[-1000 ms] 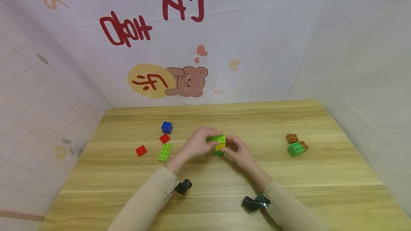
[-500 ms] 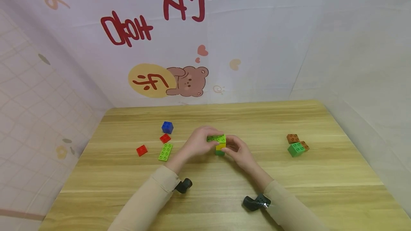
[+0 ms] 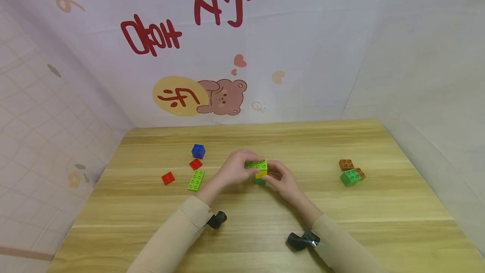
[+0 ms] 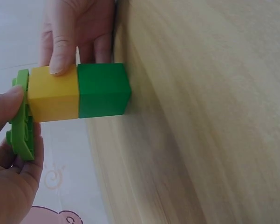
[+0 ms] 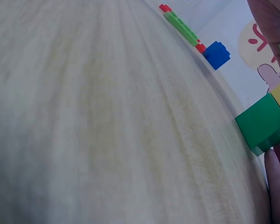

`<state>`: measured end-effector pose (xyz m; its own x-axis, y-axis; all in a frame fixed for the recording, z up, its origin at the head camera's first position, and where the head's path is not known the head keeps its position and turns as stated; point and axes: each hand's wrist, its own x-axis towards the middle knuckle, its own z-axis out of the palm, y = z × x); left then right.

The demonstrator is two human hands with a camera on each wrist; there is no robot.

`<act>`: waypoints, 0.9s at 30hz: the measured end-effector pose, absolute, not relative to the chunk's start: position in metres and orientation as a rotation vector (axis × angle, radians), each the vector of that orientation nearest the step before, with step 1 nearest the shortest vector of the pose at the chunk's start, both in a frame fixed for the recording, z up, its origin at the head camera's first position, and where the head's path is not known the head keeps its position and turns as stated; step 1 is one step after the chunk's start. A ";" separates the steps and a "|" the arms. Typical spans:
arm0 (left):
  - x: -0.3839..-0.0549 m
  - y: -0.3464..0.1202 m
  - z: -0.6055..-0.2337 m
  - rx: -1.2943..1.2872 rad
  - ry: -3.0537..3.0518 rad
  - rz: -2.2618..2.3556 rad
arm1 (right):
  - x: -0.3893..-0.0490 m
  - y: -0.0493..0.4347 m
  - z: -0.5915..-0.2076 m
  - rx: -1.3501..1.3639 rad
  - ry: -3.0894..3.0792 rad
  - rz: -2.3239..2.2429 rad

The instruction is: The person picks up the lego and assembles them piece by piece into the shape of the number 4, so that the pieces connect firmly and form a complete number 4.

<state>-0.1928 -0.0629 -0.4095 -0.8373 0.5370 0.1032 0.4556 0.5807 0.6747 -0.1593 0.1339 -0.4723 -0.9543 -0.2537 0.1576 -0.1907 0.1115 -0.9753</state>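
A stack of toy building blocks stands upright near the middle of the table. Its base is a green block (image 4: 103,91), with a yellow block (image 4: 53,98) above it. On top lies a long lime-green plate (image 3: 257,164), which overhangs the yellow block to the left. My left hand (image 3: 236,168) pinches this plate between thumb and fingers at its overhanging part. From the right side, my right hand (image 3: 282,179) holds the yellow block, thumb on the near face; its other fingers are partly hidden behind the stack. Only part of the stack shows in the right wrist view.
To the left lie a blue block (image 3: 198,151), a red plate (image 3: 195,164), another red plate (image 3: 168,178) and a second lime-green plate (image 3: 195,180). On the right, a green block (image 3: 350,177) stands beside two brown pieces (image 3: 346,164). A printed cloth (image 3: 303,54) hangs behind the table (image 3: 242,247).
The hands and the stack keep the same pose throughout. The whole head view shifts very slightly; no piece is taken or let go.
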 end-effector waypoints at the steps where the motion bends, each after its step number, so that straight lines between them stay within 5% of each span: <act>1: -0.193 -0.063 -0.410 0.852 2.694 1.098 | -0.160 0.134 -0.473 -0.460 2.305 -2.011; 27: -0.194 -0.061 -0.411 0.816 2.696 1.082 | -0.158 0.133 -0.470 -0.450 2.324 -2.007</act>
<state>-0.1937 -0.0609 -0.4107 -0.8466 0.5258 0.0827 0.4371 0.5982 0.6717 -0.1582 0.1329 -0.4696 -0.9573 -0.2414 0.1589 -0.1923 0.1217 -0.9738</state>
